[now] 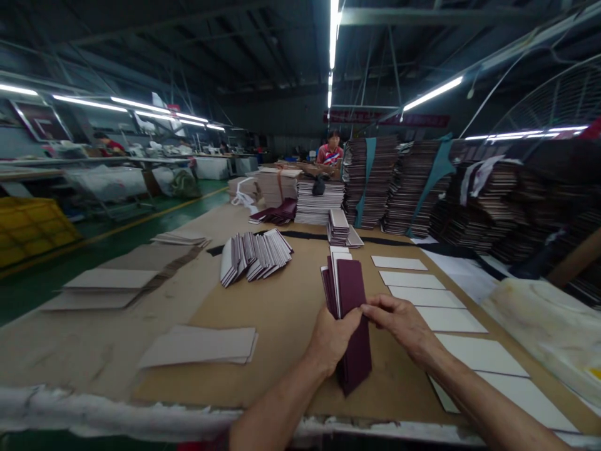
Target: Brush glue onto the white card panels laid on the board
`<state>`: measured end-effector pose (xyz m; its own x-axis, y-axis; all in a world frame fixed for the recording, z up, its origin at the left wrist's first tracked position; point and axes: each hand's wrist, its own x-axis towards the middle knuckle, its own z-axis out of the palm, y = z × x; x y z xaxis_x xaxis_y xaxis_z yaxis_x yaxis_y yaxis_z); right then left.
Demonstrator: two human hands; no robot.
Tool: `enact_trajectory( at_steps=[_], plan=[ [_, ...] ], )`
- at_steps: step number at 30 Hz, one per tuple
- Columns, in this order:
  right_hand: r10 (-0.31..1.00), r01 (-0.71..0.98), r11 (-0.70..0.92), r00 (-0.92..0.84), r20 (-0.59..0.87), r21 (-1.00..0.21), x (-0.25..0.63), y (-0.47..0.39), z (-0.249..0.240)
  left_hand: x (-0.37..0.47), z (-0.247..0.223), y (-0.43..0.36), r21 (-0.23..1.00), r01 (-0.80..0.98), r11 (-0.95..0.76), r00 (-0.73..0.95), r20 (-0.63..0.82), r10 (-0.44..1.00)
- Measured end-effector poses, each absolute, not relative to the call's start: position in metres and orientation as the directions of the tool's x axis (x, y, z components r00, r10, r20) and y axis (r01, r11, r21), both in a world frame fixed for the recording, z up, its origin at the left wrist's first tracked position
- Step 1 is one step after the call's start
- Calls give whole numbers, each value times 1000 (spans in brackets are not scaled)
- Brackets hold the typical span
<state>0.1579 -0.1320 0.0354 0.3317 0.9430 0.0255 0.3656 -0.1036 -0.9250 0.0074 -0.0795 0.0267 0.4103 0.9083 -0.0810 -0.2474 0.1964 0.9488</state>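
Note:
My left hand point(331, 338) is closed round a small bundle of long, narrow maroon panels point(352, 282), held tilted upright above the table; some show pale backs or edges. At the right edge of the front panel, my right hand point(392, 316) pinches with thumb and fingertips, close to my left thumb. To the right, several cream-white panels point(429, 298) with dark edges lie in an overlapping row under and beyond my right forearm. Ahead of the bundle stands a short stack of similar panels point(338, 227). A fanned row of folded panels point(256, 255) rests to the left.
Grey-beige boards point(201, 346) lie on the left of the brown-covered table point(282, 376). Tall stacks of dark panels point(369, 181) with teal strips rise at the back. A person point(330, 152) is behind them. A cream plastic-like bundle point(549, 332) sits at right.

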Motion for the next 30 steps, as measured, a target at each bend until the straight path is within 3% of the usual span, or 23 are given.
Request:
enact_trajectory(
  at_steps=[8,12,16,21,23,25,26,28,30],
  plan=[
    [930,407,-109,363,51,-907,134,-149,44,-16,35,-103,979,-168,112,335,-50,941],
    [939,363,-83,341,49,-928,127,-152,47,-22,34,-108,916,-291,276,412,-140,900],
    [933,213,-3,351,74,-977,131,-154,46,-38,30,-107,733,-441,518,511,-270,816],
    [815,276,106,526,242,-955,156,-161,59,-77,30,-104,681,-491,544,445,-341,828],
    [726,510,183,507,465,-841,159,-170,66,-96,35,-104,664,-527,530,377,-376,846],
    [687,817,241,239,686,-525,151,-182,66,-113,41,-107,646,-573,505,307,-403,862],
    [703,909,270,38,710,-317,143,-187,62,-120,44,-109,640,-589,493,278,-412,868],
    [778,940,341,-272,566,-18,122,-198,46,-131,48,-115,641,-591,490,244,-437,866],
    [830,922,380,-378,410,81,101,-207,26,-137,50,-122,650,-562,511,217,-480,850]
  ],
)
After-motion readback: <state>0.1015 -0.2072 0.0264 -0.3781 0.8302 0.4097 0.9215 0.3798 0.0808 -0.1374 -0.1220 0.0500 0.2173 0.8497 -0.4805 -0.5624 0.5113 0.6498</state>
